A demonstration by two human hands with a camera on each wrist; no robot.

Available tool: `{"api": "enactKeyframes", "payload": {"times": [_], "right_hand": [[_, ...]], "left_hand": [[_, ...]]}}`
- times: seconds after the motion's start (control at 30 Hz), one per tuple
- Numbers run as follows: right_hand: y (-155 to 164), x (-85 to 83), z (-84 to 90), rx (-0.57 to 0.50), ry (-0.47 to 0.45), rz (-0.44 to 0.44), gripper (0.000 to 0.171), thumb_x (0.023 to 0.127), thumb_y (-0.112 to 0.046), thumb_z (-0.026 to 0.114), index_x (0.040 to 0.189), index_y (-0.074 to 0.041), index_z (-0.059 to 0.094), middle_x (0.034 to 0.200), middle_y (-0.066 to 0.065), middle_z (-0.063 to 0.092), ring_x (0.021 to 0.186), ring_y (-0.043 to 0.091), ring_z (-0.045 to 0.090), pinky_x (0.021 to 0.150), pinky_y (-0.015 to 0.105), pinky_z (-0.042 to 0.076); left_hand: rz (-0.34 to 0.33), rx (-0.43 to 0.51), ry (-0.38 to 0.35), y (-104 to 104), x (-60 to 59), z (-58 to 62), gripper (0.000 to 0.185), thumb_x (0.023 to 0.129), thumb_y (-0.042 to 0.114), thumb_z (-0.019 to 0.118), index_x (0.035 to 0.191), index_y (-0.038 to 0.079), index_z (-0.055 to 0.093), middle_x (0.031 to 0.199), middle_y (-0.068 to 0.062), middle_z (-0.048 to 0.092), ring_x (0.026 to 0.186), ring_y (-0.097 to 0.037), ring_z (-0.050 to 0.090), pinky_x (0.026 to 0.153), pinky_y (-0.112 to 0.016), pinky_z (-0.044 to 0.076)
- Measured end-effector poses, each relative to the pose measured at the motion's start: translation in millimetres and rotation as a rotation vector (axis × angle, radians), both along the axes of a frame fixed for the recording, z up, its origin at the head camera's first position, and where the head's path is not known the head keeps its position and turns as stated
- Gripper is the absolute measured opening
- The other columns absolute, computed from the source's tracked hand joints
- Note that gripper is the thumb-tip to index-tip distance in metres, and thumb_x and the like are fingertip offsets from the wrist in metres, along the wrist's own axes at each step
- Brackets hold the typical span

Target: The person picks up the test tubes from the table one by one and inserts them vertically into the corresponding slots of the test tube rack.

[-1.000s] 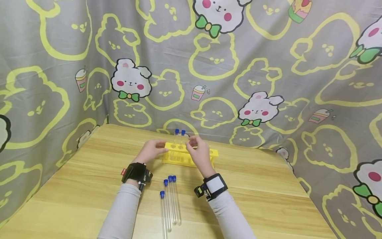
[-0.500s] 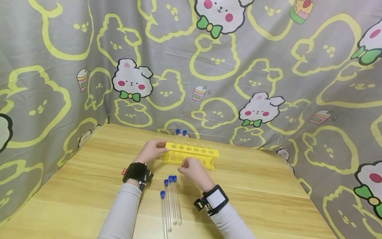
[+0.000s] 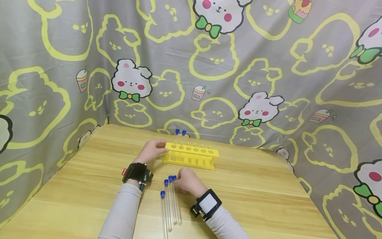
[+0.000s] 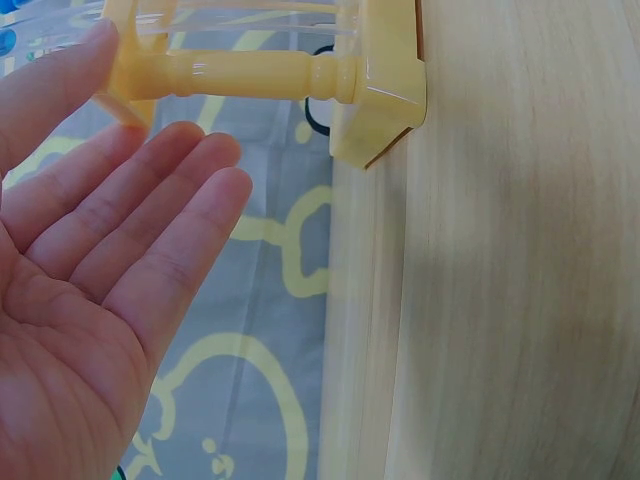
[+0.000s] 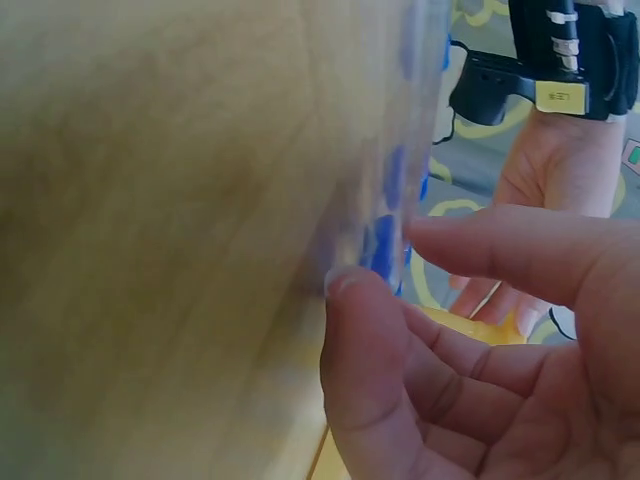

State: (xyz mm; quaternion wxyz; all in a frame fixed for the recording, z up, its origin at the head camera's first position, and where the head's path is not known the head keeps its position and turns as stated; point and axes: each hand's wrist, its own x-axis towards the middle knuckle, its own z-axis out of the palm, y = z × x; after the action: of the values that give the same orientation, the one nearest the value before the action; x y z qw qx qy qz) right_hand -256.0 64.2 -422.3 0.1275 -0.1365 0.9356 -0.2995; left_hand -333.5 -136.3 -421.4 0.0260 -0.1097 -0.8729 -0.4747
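Note:
A yellow test tube rack (image 3: 192, 151) stands toward the back of the table. Its two leftmost holes hold upright test tubes with blue caps (image 3: 177, 131). My left hand (image 3: 150, 151) grips the rack's left end; in the left wrist view the thumb and forefinger lie at the upper plate, the other fingers extended. Several capped test tubes (image 3: 170, 205) lie side by side in front. My right hand (image 3: 189, 182) is at the capped end of the rightmost lying tube. In the right wrist view, thumb and forefinger pinch it near its blue cap (image 5: 383, 248), somewhat blurred.
The wooden table (image 3: 262, 196) is backed by a grey patterned curtain (image 3: 215, 66). The rack's remaining holes to the right have no tubes in them. A row of yellow pegs stands along the rack's back edge. Each wrist wears a black camera strap (image 3: 138, 173).
My right hand has come down from the rack, forward and left, to the lying tubes. The left hand has kept its place on the rack, and the tubes have not moved.

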Motion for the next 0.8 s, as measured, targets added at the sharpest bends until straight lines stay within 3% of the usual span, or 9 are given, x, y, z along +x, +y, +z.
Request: {"api": "enactKeyframes", "payload": {"times": [0.43,0.8], "right_hand": [[-3.2,-1.4,-2.9,0.027,-0.042,-0.033,0.031,0.084,-0.016,0.073,0.057,-0.004,0.064,0.049,0.006,0.062,0.036,0.012,0.054,0.037,0.022,0.048],[1.1,-5.4,-4.7,-0.007,-0.070,-0.049,0.025,0.081,-0.011,0.069,0.059,-0.001,0.064,0.049,0.007,0.063,0.037,0.013,0.054,0.039,0.023,0.050]], "left_hand": [[0.004,-0.003,-0.001,-0.4,-1.9,0.2,0.054,0.090,0.025,0.069,0.135,0.000,0.054,0.129,-0.019,0.063,0.118,-0.033,0.061,0.105,-0.048,0.047],[0.008,-0.008,-0.005,-1.3,-1.5,-0.5,0.052,0.090,0.026,0.069,0.134,0.002,0.055,0.128,-0.018,0.064,0.119,-0.033,0.061,0.105,-0.048,0.047]]}}
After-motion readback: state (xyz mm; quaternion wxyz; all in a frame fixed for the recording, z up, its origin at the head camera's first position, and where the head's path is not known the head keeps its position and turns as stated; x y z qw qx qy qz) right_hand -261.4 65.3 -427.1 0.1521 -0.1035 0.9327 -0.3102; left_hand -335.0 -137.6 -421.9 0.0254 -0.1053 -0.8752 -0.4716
